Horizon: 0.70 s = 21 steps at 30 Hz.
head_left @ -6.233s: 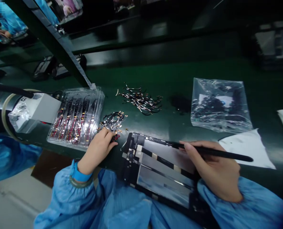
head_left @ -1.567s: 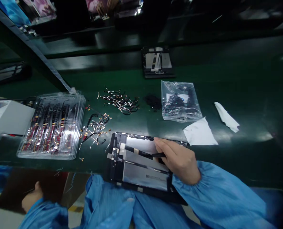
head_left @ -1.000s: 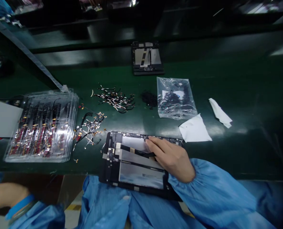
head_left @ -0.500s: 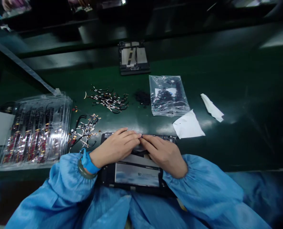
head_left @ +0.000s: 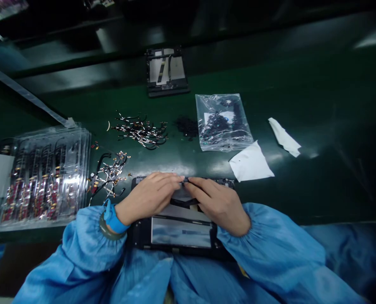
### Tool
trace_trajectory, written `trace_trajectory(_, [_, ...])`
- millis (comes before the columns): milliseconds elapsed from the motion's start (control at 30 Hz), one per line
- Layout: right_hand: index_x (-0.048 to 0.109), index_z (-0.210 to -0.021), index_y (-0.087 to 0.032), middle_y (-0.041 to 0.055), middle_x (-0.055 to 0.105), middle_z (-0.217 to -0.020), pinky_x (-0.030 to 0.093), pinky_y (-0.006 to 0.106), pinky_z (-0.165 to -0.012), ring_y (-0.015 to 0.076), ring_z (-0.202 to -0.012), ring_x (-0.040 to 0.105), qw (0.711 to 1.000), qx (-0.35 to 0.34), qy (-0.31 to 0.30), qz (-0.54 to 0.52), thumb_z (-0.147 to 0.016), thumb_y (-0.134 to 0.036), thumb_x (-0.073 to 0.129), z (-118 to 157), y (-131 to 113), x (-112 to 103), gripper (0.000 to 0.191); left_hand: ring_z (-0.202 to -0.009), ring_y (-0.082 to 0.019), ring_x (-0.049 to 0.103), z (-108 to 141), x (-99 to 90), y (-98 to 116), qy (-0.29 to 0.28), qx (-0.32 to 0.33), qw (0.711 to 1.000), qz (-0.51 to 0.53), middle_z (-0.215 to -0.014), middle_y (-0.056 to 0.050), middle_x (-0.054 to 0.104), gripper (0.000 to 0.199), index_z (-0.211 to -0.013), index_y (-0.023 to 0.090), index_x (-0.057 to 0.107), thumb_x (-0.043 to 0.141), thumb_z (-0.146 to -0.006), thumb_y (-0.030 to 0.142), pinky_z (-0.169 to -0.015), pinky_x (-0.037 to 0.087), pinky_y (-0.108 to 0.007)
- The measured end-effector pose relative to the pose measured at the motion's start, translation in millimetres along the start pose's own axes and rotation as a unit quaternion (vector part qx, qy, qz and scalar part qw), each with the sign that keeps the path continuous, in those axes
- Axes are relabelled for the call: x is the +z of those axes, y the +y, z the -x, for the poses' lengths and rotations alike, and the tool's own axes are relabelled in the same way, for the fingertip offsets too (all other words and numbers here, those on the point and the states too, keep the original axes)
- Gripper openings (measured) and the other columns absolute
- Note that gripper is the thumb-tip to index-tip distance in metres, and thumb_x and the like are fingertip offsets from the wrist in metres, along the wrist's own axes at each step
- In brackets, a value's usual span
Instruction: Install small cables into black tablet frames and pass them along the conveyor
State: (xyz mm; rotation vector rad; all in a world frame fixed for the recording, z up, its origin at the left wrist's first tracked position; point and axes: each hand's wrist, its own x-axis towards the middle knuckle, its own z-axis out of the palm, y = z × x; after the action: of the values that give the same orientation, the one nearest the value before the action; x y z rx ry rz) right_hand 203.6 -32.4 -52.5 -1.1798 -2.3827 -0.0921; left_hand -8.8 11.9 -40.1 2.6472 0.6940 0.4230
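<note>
The black flat tablet frame with a grey metal back (head_left: pixel 181 230) was laid at the near edge of the dark green table (head_left: pixel 317 126). The left hand (head_left: pixel 148 198) and the right hand (head_left: pixel 217 202) were curled at its far rim, fingertips meeting; whether something was pinched could not be told. Pressure should be kept light. Open room was left on the right; loose small cable parts (head_left: pixel 110 175) lay near on the left.

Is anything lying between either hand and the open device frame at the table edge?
Nothing visible. The left hand and right hand both rest directly on the device frame, fingertips meeting at its far edge. The loose cable pile lies off to the left, apart.
</note>
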Motion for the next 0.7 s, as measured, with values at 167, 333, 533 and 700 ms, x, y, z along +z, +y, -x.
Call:
trace_trajectory(167, [0.065,-0.101,-0.010,0.0099,0.070,-0.093,0.047,0.027,-0.069,0.0175,-0.079,0.062,0.999,-0.017,-0.003,0.046,-0.090,-0.009,0.046,-2,-4,-5,0.023,-0.121,-0.024,0.050,0,1.8,1,-0.054,0.003,0.996,-0.067,-0.131,-0.008,0.056,0.029,-0.114,0.016,0.053,0.042,-0.088,0.008,-0.091,0.044,-0.040])
trace_trajectory(333, [0.063,-0.105,-0.006,0.0114,0.069,-0.092,0.045,0.028,-0.066,0.0172,-0.077,0.062,0.998,-0.003,-0.044,0.049,-0.091,-0.005,0.038,4,-9,-17,0.029,-0.121,-0.018,0.050,0,0.0,-1,-0.055,-0.022,0.997,-0.045,-0.129,-0.007,0.057,0.037,-0.125,0.018,0.049,0.037,-0.091,0.009,-0.089,0.042,-0.032])
trace_trajectory(533, [0.061,-0.108,-0.008,0.0099,0.068,-0.094,0.043,0.028,-0.062,0.0163,-0.075,0.061,0.993,-0.007,-0.069,0.096,-0.091,-0.004,0.036,16,-9,-29,0.030,-0.122,-0.020,0.045,2,0.5,-2,-0.083,0.010,0.990,-0.109,-0.135,-0.007,0.053,0.038,-0.130,0.016,0.047,0.041,-0.093,0.014,-0.088,0.040,-0.033])
trace_trajectory(700, [0.062,-0.107,-0.008,0.0086,0.069,-0.093,0.037,0.029,-0.059,0.0161,-0.072,0.058,0.991,-0.015,-0.061,0.118,-0.091,-0.005,0.040,17,-8,-27,0.027,-0.121,-0.022,0.046,1,0.9,0,-0.093,0.016,0.984,-0.151,-0.137,-0.005,0.051,0.039,-0.130,0.017,0.049,0.043,-0.091,0.014,-0.087,0.040,-0.035])
